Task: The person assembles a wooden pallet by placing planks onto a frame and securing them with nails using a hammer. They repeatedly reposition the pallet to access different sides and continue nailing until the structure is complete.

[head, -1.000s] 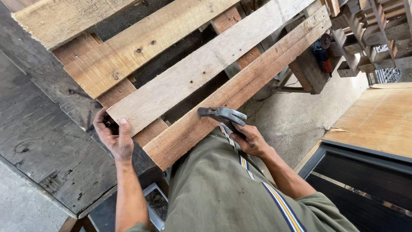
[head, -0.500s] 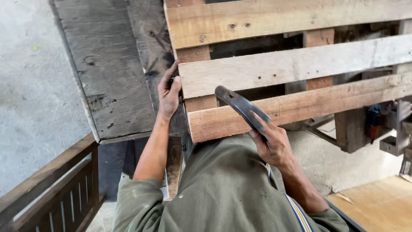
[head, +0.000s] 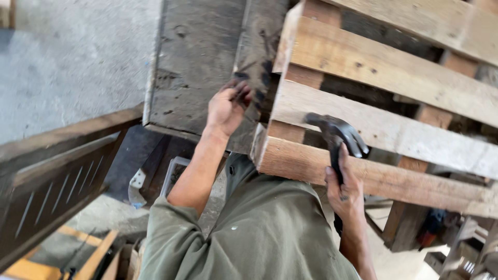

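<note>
A wooden pallet (head: 394, 78) of pale slats stands in front of me, its nearest slat (head: 373, 179) just above my olive-green lap. My right hand (head: 345, 194) grips the handle of a dark claw hammer (head: 337, 132), whose head sits against the slats. My left hand (head: 228, 106) reaches up to the pallet's left end, fingers curled at its edge beside a dark weathered board (head: 202, 62).
A dark slotted metal panel (head: 52, 181) leans at the lower left. Grey concrete floor (head: 67, 57) lies at the upper left. Yellowish wood pieces (head: 93, 259) lie at the bottom left. More pallet wood and a red object (head: 430, 228) sit at the lower right.
The view has swung, so the pallet now sits further right. My left hand stays at the pallet's left end. The hammer has risen, its head now over the middle slat.
</note>
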